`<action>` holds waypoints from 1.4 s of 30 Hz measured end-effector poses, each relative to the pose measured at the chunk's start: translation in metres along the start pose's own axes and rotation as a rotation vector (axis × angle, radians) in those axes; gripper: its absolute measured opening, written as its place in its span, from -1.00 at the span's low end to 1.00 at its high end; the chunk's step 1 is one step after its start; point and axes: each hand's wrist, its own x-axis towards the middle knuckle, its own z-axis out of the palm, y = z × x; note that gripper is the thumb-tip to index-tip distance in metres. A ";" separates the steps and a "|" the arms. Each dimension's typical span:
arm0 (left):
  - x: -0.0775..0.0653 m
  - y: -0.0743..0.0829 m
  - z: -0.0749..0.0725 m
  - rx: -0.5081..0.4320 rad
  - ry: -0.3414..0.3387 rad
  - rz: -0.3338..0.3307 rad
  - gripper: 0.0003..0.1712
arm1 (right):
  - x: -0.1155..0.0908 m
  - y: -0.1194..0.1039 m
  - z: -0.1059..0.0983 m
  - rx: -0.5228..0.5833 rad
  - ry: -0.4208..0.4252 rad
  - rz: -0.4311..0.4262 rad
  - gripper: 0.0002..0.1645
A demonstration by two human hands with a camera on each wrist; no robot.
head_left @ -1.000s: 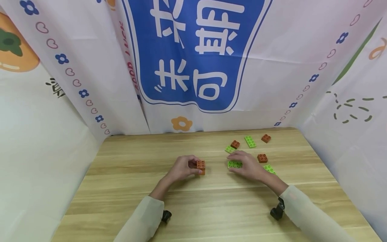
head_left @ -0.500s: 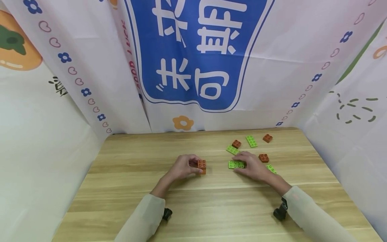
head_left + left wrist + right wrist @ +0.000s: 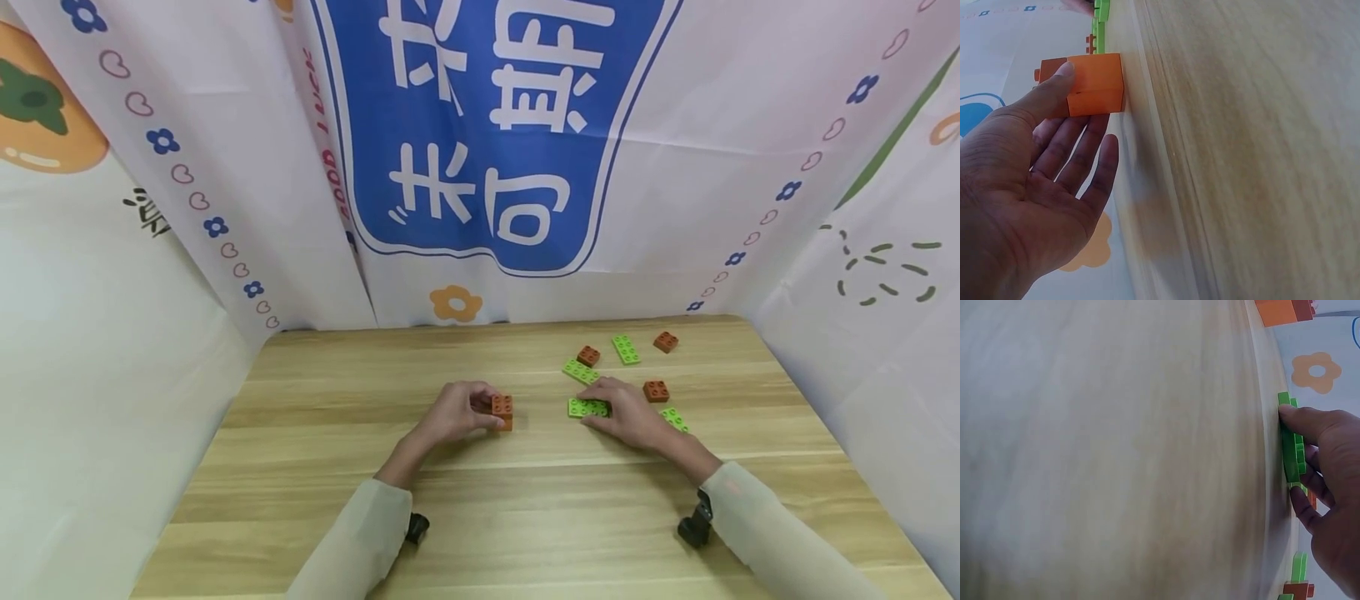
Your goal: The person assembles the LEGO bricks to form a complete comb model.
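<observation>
My left hand pinches a small stack between thumb and fingers: a brown toy building brick on top of an orange toy building brick. In the left wrist view the thumb presses the near side, and the lower fingers are spread below. My right hand holds a flat, long green toy building brick by its long sides, thumb near and fingers far. Its studs face up, and the hand covers its right end. This brick lies right at the wooden table top, to the right of the stack.
Behind the right hand lie a green brick with a brown brick against it, another green brick and a brown brick. Beside the right wrist are a brown brick and a green brick. Printed cloth walls the table.
My right hand has slid slightly right along the green brick, so more of its studs show. My left hand keeps its grip on the stack. The head view has shifted a little.
</observation>
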 end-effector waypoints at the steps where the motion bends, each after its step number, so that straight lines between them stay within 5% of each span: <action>1: 0.000 0.000 0.000 0.002 0.001 0.003 -0.65 | 0.000 0.000 0.000 -0.002 0.000 0.001 -0.52; 23: 0.002 0.002 0.000 0.001 -0.003 0.005 -0.64 | -0.001 -0.001 -0.002 -0.004 0.048 -0.018 -0.55; 42: 0.003 -0.001 -0.001 0.001 -0.001 0.002 -0.67 | 0.014 -0.036 -0.007 0.074 0.061 -0.021 -0.51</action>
